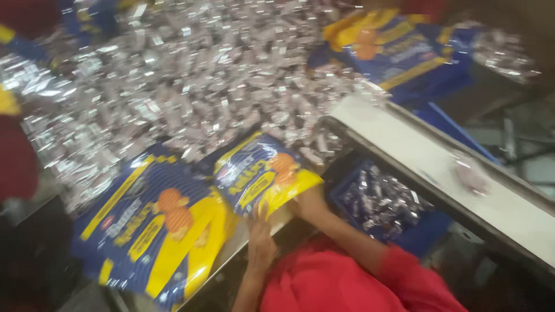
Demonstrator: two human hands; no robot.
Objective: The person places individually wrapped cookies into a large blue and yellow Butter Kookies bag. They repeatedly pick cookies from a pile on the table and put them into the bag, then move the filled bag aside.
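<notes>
At the far left a red sleeve [14, 162] of another person shows at the edge of the table, apart from the wearer's hands. Across the table top spreads a heap of small silver-wrapped sweets [191, 81], loose and thick, reaching from the left edge to the middle.

On the near edge of that heap lies a large blue and yellow bag [153, 228], flat, its long axis running from upper right down to lower left, and its lower end hanging past the table rim. No hand touches it.

Just right of it, and overlapping its upper corner, sits the smaller blue and yellow bag [260, 176], tilted, its long axis slanting from upper left to lower right. The left hand [260, 242] comes up from below with fingers spread and laid flat against the bag's lower edge; the hand is open rather than clenched, pressing or steadying, and I cannot tell whether the thumb pinches the film. The right hand [309, 205] meets the bag's lower right corner; its fingers are hidden behind the yellow edge, so how tightly it grips cannot be told. So the bag lies up and away from both hands, each at one end of its near edge.

Further right, below the table, a blue crate [430, 231] holds more wrapped sweets. A white conveyor belt [439, 167] slants down to the right, and another blue and yellow bag [399, 49] lies beyond it.
</notes>
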